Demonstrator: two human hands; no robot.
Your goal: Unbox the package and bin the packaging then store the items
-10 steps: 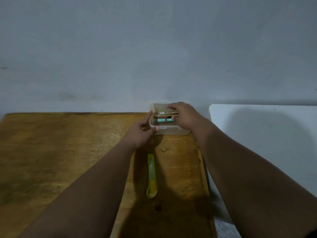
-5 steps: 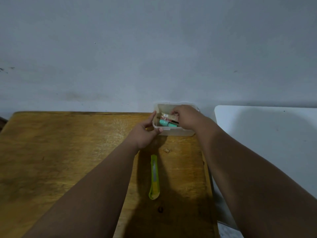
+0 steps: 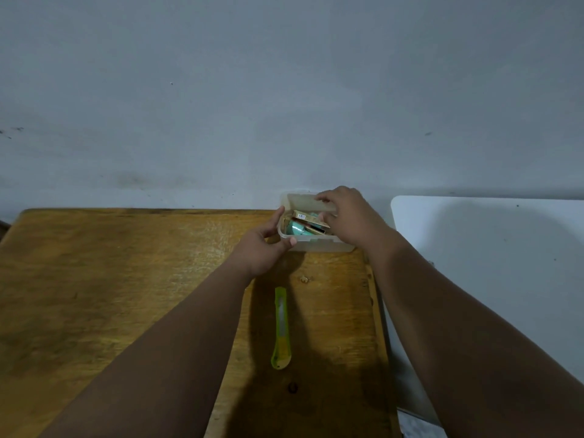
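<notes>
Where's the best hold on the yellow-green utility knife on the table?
Take the utility knife across its long sides near the middle, coming from above. It lies flat on the wooden table, end-on to the person, with bare wood on both sides.

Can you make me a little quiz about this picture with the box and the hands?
1. True or false: the yellow-green cutter lies inside the clear plastic box.
2. Which hand holds the box's left end? A) left hand B) right hand
3. Fill in: the box stands at the far edge of the wooden ____.

Key: 1 false, it lies on the table; 2 A; 3 table.
</notes>
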